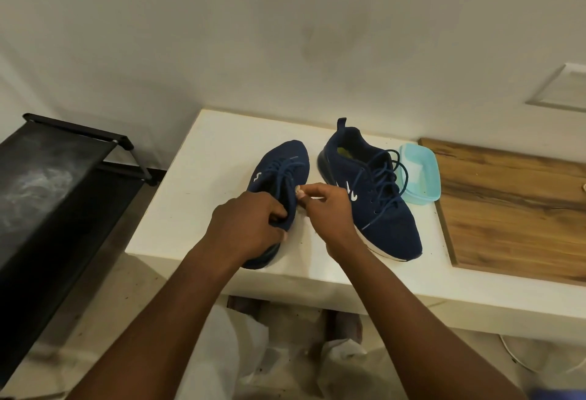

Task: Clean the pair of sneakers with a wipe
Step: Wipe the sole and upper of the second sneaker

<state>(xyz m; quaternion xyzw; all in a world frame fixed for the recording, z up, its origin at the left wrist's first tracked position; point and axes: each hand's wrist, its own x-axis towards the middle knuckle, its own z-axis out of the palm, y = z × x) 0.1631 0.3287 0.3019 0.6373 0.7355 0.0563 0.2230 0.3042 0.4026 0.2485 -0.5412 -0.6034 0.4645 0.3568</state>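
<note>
Sneakers, both navy knit, lie on the white table (190,209): one sneaker (285,165) under our hands, the other sneaker (390,218) touching a teal tub (425,177). Our left hand (250,225) curls round the heel collar of the first. Our right hand (329,209) pinches a small white scrap (314,207) beside its opening, possibly the wipe, though we cannot tell. We judge the shoe light, its upper soft and yielding, the sole firmer. We would brace it at heel or sole and rub gently, sparing the loose laces.
</note>
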